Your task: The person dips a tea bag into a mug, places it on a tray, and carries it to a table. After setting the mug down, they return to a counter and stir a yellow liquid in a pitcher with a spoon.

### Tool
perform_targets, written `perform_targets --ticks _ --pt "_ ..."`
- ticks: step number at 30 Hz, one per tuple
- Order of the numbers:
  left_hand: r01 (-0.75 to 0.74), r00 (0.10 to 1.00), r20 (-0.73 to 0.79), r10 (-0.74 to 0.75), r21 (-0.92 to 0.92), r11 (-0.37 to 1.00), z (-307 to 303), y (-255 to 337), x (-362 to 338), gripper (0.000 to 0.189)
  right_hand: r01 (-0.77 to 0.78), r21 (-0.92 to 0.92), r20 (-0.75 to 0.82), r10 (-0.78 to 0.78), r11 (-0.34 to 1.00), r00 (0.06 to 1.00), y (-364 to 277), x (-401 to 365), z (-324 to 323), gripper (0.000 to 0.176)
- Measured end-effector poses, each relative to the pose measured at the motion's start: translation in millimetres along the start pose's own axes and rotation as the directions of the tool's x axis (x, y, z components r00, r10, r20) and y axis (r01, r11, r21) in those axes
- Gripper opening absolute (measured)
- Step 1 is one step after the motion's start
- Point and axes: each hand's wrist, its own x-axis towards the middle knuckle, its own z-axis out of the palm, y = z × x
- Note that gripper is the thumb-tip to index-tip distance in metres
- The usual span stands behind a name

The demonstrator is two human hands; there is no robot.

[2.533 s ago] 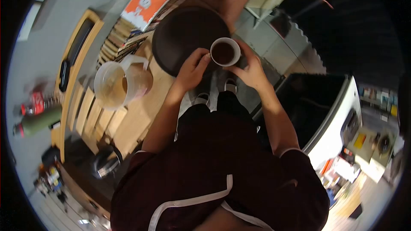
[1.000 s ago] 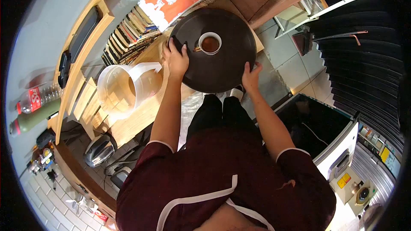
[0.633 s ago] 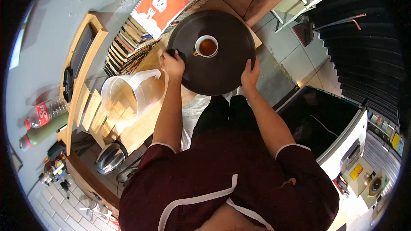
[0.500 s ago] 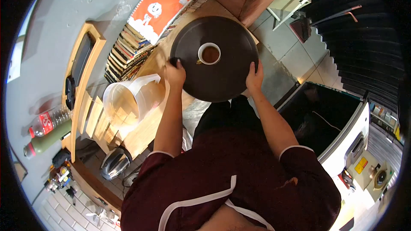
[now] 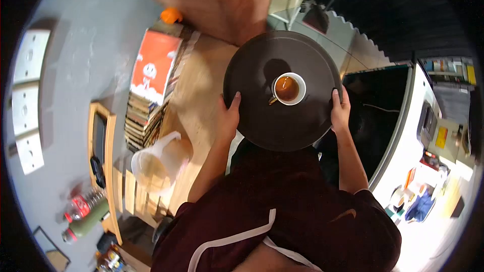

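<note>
A round dark brown tray is held out level in front of my body. My left hand grips its left rim, thumb on top and fingers underneath. On the opposite rim my right hand holds it the same way, with its lower fingers hidden by the tray. A white cup of brown liquid stands upright on the tray, right of the middle. Its handle points toward the lower left. Neither hand touches the cup.
Left of the tray, a wooden counter carries a stack of books under an orange-covered notebook and a clear plastic pitcher. A black-topped white appliance stands to the right. A dustpan is on the floor ahead.
The view has turned toward the right, and the tray now overlaps the black appliance top. Both hands keep their hold. The liquid in the cup looks tilted, and the cup sits further right.
</note>
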Motion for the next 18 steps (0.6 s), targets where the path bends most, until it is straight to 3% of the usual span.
perform_targets --ticks 1,3,6,10,13,16,18 --pt "-0.013 0.999 0.036 0.013 0.008 1.000 10.7 8.8 4.1 0.043 0.006 0.003 -0.067 -0.005 1.000 0.998 -3.3 1.6 -12.3 0.040" --pt "0.123 0.977 0.201 -0.077 -0.229 0.966 38.1 36.7 10.0 0.046 -0.017 0.053 -0.176 0.026 0.998 0.984 -28.3 -0.6 -27.1 0.039" --pt "0.207 0.937 0.318 -0.142 -0.179 0.962 84.3 89.4 11.2 0.052 0.016 0.075 -0.291 0.007 0.997 0.957 -50.7 5.6 -57.8 0.038" --pt "0.174 0.889 0.448 -0.095 -0.139 0.975 155.3 129.2 18.0 0.061 0.059 0.059 -0.407 -0.030 0.997 0.913 -87.0 22.1 -96.2 0.036" --pt "0.233 0.811 0.570 -0.136 -0.100 0.967 210.6 122.7 48.3 0.058 0.102 0.115 -0.474 -0.035 0.988 0.880 -101.8 46.6 -136.7 0.035" --pt "0.064 0.794 0.607 0.004 -0.090 0.994 282.3 155.8 30.0 0.054 0.116 0.097 -0.504 -0.052 0.988 0.862 -117.6 75.2 -181.6 0.034" --pt "0.030 0.779 0.627 0.022 -0.072 0.997 324.3 157.8 38.9 0.052 0.111 0.055 -0.555 -0.062 0.992 0.829 -129.1 92.0 -208.4 0.035"
